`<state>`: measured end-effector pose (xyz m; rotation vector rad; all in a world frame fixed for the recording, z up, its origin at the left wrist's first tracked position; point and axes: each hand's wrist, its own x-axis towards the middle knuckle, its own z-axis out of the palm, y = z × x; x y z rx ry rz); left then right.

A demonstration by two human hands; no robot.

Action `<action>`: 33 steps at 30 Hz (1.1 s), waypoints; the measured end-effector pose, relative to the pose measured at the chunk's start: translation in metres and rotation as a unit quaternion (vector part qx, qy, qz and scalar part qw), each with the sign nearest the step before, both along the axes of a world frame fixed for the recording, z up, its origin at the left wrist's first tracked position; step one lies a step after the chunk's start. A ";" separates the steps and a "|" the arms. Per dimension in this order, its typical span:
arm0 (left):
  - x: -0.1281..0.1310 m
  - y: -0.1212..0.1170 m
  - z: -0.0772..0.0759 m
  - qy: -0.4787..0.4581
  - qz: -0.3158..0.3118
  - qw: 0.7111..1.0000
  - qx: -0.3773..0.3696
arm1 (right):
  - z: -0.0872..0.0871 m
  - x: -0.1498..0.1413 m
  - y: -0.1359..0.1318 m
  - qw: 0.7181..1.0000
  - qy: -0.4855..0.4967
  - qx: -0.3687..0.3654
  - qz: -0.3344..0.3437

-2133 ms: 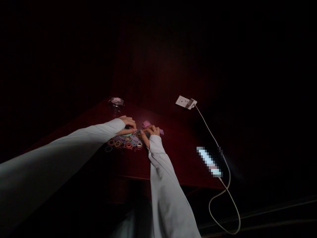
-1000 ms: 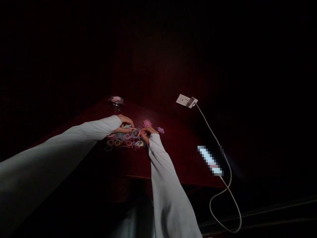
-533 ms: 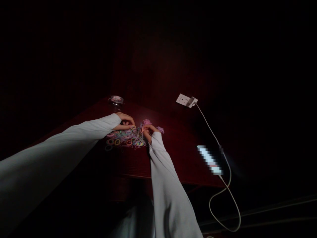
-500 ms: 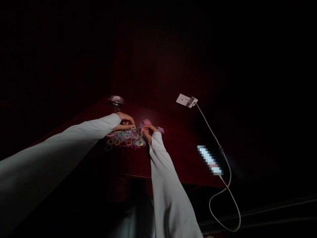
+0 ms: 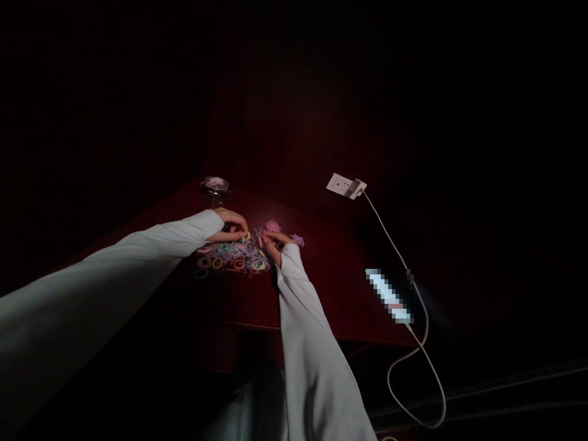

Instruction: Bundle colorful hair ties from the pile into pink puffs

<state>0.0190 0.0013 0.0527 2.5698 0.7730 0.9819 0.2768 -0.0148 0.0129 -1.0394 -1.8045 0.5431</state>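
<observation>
We are holding both arms forward to the pile of bands. Our left hand is arching over its far side, our right hand is bending in at its right side, fingertips lying near thumbs.

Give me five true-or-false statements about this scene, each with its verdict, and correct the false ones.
1. The left hand is at the pile of hair ties. True.
2. A jar stands beyond the pile of hair ties. True.
3. The right hand rests on the jar. False: it is at the right part of the pile.
4. A charger is plugged into the socket. True.
5. Both sleeves are black. False: they are pale.
</observation>
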 end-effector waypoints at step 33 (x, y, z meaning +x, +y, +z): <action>-0.003 -0.008 0.011 0.059 0.036 0.998 -0.013 | 0.011 0.001 -0.010 0.999 0.014 -0.036 -0.016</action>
